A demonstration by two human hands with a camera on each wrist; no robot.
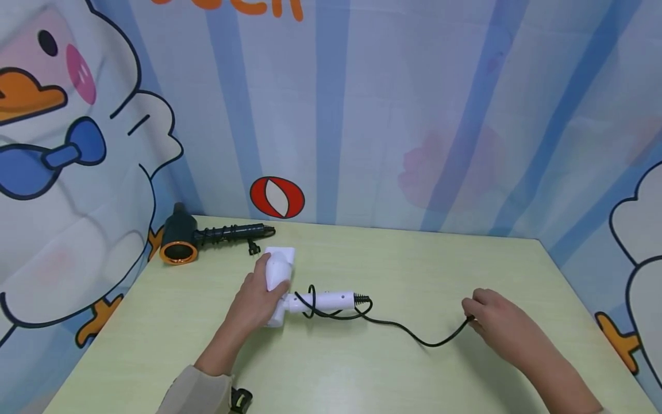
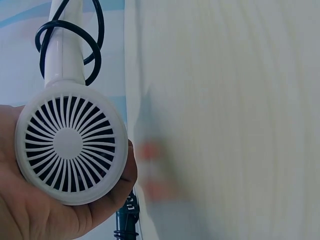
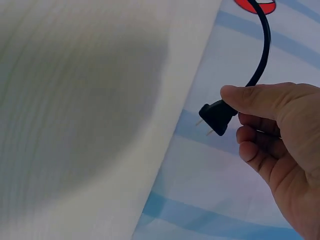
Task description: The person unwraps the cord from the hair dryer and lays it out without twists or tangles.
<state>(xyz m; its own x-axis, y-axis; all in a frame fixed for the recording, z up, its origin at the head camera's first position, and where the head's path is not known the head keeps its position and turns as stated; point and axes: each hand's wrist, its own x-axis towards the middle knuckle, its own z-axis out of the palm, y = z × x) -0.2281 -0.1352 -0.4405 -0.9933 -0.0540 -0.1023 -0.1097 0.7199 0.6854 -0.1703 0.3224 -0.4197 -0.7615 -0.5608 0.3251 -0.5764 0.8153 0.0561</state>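
Observation:
My left hand (image 1: 257,302) grips the head of a white hair dryer (image 1: 279,271), whose handle points right in the head view. In the left wrist view the dryer's round slotted vent (image 2: 70,144) faces the camera, with fingers and palm around its side. A black cord (image 1: 429,345) loops loosely around the handle and runs right to my right hand (image 1: 504,328). Between thumb and fingers that hand pinches the cord just behind a black two-pin plug (image 3: 218,117). The plug's prongs are bare in the right wrist view; in the head view the hand hides the plug.
A black hair dryer (image 1: 178,238) with an orange rim lies at the table's back left, its cord wound around the handle. The pale wooden table (image 1: 393,264) meets a cartoon-printed cloth (image 1: 372,115) at the back. A dark band (image 1: 241,399) shows by the left sleeve.

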